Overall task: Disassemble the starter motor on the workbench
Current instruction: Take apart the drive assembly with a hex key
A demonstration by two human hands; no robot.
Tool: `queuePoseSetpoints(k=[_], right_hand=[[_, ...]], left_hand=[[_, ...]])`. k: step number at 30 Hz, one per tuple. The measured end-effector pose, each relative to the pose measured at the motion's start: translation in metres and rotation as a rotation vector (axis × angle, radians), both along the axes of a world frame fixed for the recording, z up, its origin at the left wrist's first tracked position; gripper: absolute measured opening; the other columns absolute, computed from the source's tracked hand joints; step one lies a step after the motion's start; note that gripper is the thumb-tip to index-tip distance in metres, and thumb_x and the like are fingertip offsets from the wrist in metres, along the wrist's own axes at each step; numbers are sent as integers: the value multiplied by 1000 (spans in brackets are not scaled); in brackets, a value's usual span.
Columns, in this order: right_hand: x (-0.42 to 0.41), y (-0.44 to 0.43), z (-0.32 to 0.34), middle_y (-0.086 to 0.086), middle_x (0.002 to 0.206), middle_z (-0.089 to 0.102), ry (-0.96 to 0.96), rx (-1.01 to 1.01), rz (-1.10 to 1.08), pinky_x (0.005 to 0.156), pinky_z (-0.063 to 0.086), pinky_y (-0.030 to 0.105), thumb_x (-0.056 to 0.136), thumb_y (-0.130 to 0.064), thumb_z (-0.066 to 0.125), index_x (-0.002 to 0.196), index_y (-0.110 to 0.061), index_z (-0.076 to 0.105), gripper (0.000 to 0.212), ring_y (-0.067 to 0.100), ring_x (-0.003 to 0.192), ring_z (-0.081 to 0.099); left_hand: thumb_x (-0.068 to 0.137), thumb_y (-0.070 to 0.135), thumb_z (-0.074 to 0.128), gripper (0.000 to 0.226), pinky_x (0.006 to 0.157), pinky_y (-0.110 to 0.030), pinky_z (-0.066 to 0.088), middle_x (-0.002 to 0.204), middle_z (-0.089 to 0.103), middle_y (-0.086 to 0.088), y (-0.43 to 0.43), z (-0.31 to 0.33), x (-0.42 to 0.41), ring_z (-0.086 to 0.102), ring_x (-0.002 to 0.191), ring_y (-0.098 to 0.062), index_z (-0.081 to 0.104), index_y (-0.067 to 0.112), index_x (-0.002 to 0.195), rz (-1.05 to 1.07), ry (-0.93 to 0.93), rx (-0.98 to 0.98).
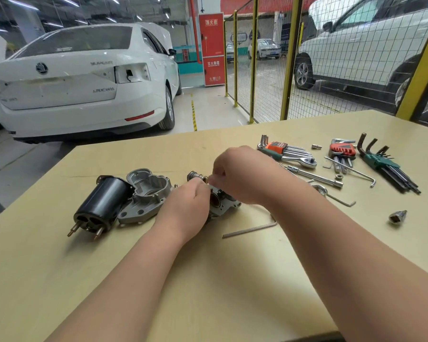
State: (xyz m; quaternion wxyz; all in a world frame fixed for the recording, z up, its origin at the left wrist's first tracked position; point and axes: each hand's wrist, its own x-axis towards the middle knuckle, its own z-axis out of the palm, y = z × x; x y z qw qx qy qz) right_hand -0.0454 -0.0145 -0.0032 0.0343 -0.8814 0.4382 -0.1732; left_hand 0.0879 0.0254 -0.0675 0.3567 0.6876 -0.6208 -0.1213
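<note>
Nearest, my two bare forearms reach forward over the pale worktop (59, 280). A loose hex key (250, 229) lies on it just right of my left wrist. My left grip (190, 201) is curled round the near side of the grey housing (224, 206) of the starter motor, steadying it at the worktop's centre. My right grip (242, 176) comes over the housing from the far side. Its thumb and fingertips are pressed together and pinch the brass-coloured end of a short shaft piece (195, 176); the contact itself is partly hidden. To the left lie two separated parts, touching one another: the black motor body (101, 203), its two studs pointing toward me, and a grey cast cover (146, 193), open face up. To the right, a socket (397, 216) lies alone. Beyond it are an extension bar (316, 175), a ratchet (299, 160) and three hex-key sets in orange (278, 147), red (342, 149) and green (381, 161) holders. Past the worktop's far edge stand a white car (84, 80), a red cabinet (211, 48) and a yellow mesh fence (289, 58).
</note>
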Motion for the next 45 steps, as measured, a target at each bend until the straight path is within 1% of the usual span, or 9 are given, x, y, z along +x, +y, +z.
queuePoseSetpoints(k=[6, 12, 15, 20, 25, 31, 35, 41, 45], right_hand=[[3, 1, -12, 3, 68, 50, 51, 29, -59, 50, 33, 26, 92, -34, 46, 81, -14, 64, 28, 28, 66, 53], [-2, 2, -17, 7, 84, 63, 34, 67, -38, 51, 38, 27, 91, -29, 46, 87, -11, 67, 27, 27, 73, 59], [-7, 2, -17, 7, 77, 64, -23, 89, -14, 54, 47, 31, 88, -26, 48, 79, -11, 67, 26, 28, 70, 60], [-6, 0, -16, 4, 62, 44, 58, 63, -89, 48, 30, 26, 92, -33, 44, 65, -13, 49, 34, 21, 53, 43], [-7, 0, -15, 8, 72, 63, -48, 136, -53, 56, 51, 31, 85, -25, 49, 79, -9, 66, 24, 29, 68, 60], [-1, 2, -14, 3, 66, 46, 104, 86, -94, 50, 33, 27, 90, -21, 46, 63, -15, 44, 28, 20, 56, 46], [-3, 0, -11, 8, 74, 62, 29, 181, -55, 55, 49, 31, 86, -19, 48, 78, -10, 63, 19, 27, 66, 58], [2, 0, -8, 3, 63, 45, 136, 132, -92, 45, 28, 26, 91, -17, 47, 64, -14, 41, 27, 19, 52, 43], [0, -3, -5, 9, 74, 59, 94, 234, -38, 51, 39, 26, 87, -12, 47, 85, -7, 62, 16, 25, 63, 50]], left_hand=[[81, 39, 25, 35, 70, -40, 44, 68, 55, 0, -1, -4, -2, 51, 75, -22, 50, 16, 71, 1, 36, -81], [79, 39, 30, 35, 69, -38, 47, 73, 62, 4, 0, -5, -6, 56, 77, -17, 61, 22, 80, -6, 35, -99], [80, 39, 28, 36, 69, -38, 46, 75, 62, 3, 1, -5, -9, 55, 78, -20, 60, 22, 82, -11, 13, -112], [80, 39, 26, 34, 66, -36, 44, 71, 58, 3, 0, -5, -12, 53, 76, -22, 56, 22, 79, 4, -4, -98], [80, 40, 25, 39, 66, -36, 42, 75, 61, 2, 0, -5, -12, 54, 79, -22, 58, 21, 85, 4, -4, -88], [79, 40, 25, 36, 63, -33, 37, 75, 58, 7, 0, -4, -12, 52, 78, -18, 57, 24, 82, 1, 8, -65], [79, 40, 25, 38, 64, -34, 37, 76, 58, 4, -1, -4, -12, 52, 80, -20, 57, 22, 83, -5, 39, -71], [79, 40, 25, 34, 61, -33, 37, 75, 60, 5, -2, -7, -9, 53, 77, -16, 56, 25, 79, -16, 28, -68], [80, 40, 25, 35, 60, -34, 38, 70, 56, 5, -3, -7, -9, 51, 73, -15, 55, 21, 78, -20, 46, -77]])
